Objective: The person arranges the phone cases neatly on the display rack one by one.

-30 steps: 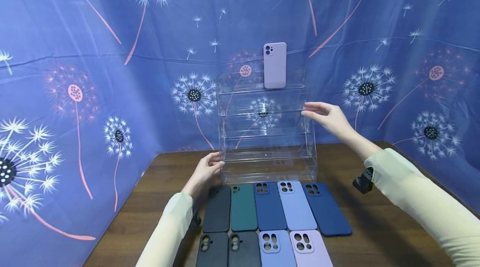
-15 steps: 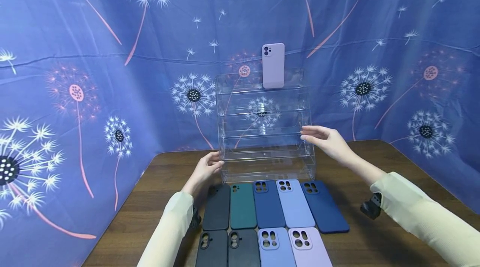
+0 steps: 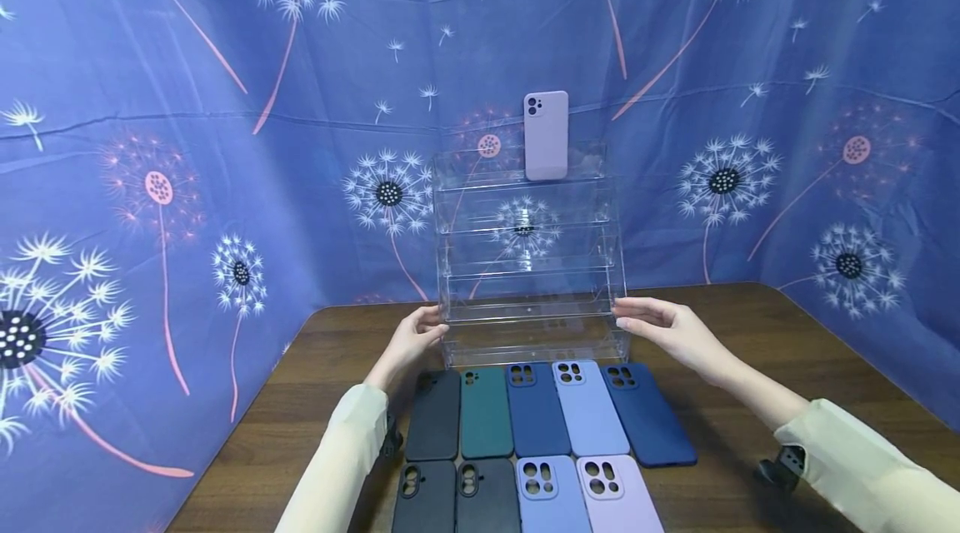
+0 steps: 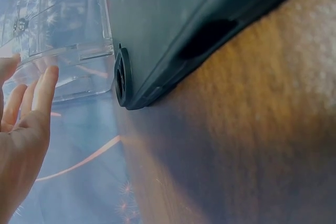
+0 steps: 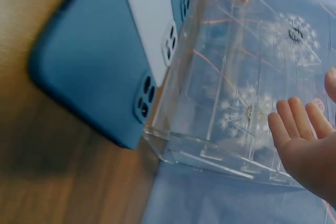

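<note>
A clear acrylic tiered display stand (image 3: 525,318) stands upright at the back of the table. My left hand (image 3: 411,341) is at the stand's lower left side, fingertips right at its edge; in the left wrist view the fingers (image 4: 44,90) look nearly straight. On the other side, my right hand (image 3: 678,335) has its fingertips at the stand's lower right edge, thumb apart from the fingers. The right wrist view shows those fingers (image 5: 294,121) extended, palm facing the stand. A pale lilac phone case (image 3: 546,137) leans upright on the top tier.
Two rows of phone cases lie before the stand: a green case (image 3: 487,415), a light blue case (image 3: 592,408), a dark blue case (image 3: 651,416), a black case (image 3: 433,416), a pink-lilac case (image 3: 621,500) and others. A blue dandelion-print curtain (image 3: 300,183) hangs behind the wooden table (image 3: 277,400).
My right hand has moved down along the stand's right side, from an upper tier to near the lowest. The left hand has kept its place.
</note>
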Available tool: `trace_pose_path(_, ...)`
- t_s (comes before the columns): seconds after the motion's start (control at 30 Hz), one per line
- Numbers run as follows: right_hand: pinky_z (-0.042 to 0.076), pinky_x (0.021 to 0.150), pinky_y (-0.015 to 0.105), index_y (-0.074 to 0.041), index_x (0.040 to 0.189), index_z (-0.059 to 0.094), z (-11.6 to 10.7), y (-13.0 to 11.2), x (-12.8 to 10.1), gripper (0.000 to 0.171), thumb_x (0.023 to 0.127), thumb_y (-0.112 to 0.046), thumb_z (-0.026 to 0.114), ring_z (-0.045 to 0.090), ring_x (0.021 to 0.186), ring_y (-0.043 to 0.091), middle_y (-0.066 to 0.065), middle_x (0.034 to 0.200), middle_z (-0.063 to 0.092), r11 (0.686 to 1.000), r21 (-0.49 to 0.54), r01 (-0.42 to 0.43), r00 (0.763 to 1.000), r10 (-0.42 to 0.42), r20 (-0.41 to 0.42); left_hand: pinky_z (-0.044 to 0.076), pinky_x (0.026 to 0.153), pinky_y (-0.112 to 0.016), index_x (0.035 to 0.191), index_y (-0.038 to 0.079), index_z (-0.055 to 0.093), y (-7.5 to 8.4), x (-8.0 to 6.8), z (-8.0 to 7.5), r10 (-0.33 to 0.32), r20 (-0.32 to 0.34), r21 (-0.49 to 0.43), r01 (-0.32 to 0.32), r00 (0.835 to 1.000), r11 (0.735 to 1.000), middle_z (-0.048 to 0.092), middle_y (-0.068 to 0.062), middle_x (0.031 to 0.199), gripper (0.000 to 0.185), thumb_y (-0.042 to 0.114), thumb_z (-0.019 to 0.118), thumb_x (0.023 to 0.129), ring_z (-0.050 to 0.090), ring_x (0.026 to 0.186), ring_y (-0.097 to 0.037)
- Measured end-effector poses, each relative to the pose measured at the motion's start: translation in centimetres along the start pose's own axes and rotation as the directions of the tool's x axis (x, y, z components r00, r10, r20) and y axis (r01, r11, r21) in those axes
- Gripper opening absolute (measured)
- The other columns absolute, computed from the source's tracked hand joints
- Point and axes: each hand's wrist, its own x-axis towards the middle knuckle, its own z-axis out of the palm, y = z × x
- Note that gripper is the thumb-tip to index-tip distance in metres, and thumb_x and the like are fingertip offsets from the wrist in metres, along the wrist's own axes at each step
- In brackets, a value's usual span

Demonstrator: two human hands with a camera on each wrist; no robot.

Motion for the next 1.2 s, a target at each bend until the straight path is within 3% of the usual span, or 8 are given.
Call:
trace_pose_path(0.2, 0.047, 0.08, 0.018, -0.015, 0.126, 0.046, 0.3, 0.2, -2.5, 0.045, 0.086, -0.036, 0.053, 0.055, 0.098, -0.003, 0.006, 0.12, 0.056, 0.999, 0.021, -0.035, 0.998, 0.034, 0.052, 0.052, 0.076, -0.027, 0.122, 0.002, 0.046, -0.1, -0.1, 0.0, -0.009, -0.005, -0.007, 0.009, 1.0, 1.0, 0.055, -0.018, 0.11, 0.044, 0.012, 0.061, 0.082, 0.059, 0.089, -0.023)
trace_pose_path(0.37, 0.046, 0.079, 0.016, -0.013, 0.126, 0.046, 0.6, 0.3, -4.1, 0.044, 0.087, -0.033, 0.052, 0.055, 0.098, -0.002, 0.008, 0.119, 0.056, 0.998, 0.027, -0.052, 0.995, 0.049, 0.082, 0.052, 0.075, -0.027, 0.122, 0.002, 0.046, -0.3, -0.3, -0.1, -0.007, -0.018, 0.008, 0.007, 1.0, 1.0, 0.055, -0.019, 0.11, 0.045, 0.013, 0.061, 0.082, 0.058, 0.085, -0.015)
trace_pose_path(0.57, 0.047, 0.078, 0.017, -0.014, 0.123, 0.048, 1.3, 0.2, -5.6, 0.04, 0.087, -0.03, 0.053, 0.055, 0.1, 0.0, 0.008, 0.118, 0.057, 0.997, 0.051, -0.052, 0.991, 0.045, 0.129, 0.05, 0.081, -0.035, 0.125, 0.004, 0.045, -0.2, -0.4, 0.0, -0.029, -0.006, -0.011, 0.029, 1.0, 1.0, 0.053, -0.018, 0.114, 0.046, 0.015, 0.06, 0.083, 0.057, 0.092, -0.019)
trace_pose_path(0.7, 0.048, 0.078, 0.019, -0.008, 0.123, 0.048, 1.9, 0.3, -6.7, 0.039, 0.088, -0.024, 0.053, 0.055, 0.101, 0.002, 0.009, 0.117, 0.057, 0.995, 0.084, -0.048, 0.983, 0.032, 0.179, 0.047, 0.086, -0.04, 0.126, 0.002, 0.042, 0.1, -0.4, -0.1, -0.039, 0.033, -0.031, 0.04, 0.999, 0.999, 0.051, -0.02, 0.116, 0.048, 0.016, 0.059, 0.083, 0.056, 0.097, -0.025)
trace_pose_path(0.83, 0.049, 0.077, 0.018, -0.006, 0.122, 0.048, 2.6, 0.7, -7.8, 0.038, 0.088, -0.021, 0.052, 0.056, 0.1, 0.004, 0.012, 0.116, 0.057, 0.992, 0.115, -0.05, 0.975, 0.023, 0.223, 0.044, 0.09, -0.044, 0.129, -0.003, 0.036, 1.8, -1.2, -0.2, -0.036, 0.093, -0.018, 0.038, 0.995, 0.999, 0.046, -0.026, 0.121, 0.05, 0.014, 0.055, 0.086, 0.052, 0.104, -0.032)
trace_pose_path(0.97, 0.049, 0.076, 0.018, 0.0, 0.12, 0.048, 3.4, 1.1, -8.7, 0.038, 0.087, -0.019, 0.053, 0.058, 0.099, 0.008, 0.021, 0.115, 0.055, 0.995, 0.098, -0.017, 0.966, -0.01, 0.26, 0.041, 0.091, -0.047, 0.13, -0.006, 0.033, 2.8, -1.9, -0.2, -0.036, 0.105, -0.009, 0.037, 0.994, 0.999, 0.043, -0.028, 0.125, 0.05, 0.011, 0.052, 0.087, 0.051, 0.106, -0.034)
trace_pose_path(1.2, 0.05, 0.072, 0.022, 0.002, 0.113, 0.054, 4.9, 2.1, -9.8, 0.036, 0.084, -0.018, 0.058, 0.057, 0.091, 0.009, 0.017, 0.107, 0.058, 0.987, -0.004, 0.163, 0.951, -0.156, 0.265, 0.044, 0.089, -0.044, 0.13, -0.001, 0.037, 0.9, -1.2, 0.0, -0.058, 0.066, -0.027, 0.06, 0.996, 0.998, 0.045, -0.023, 0.124, 0.05, 0.014, 0.056, 0.086, 0.051, 0.105, -0.032)
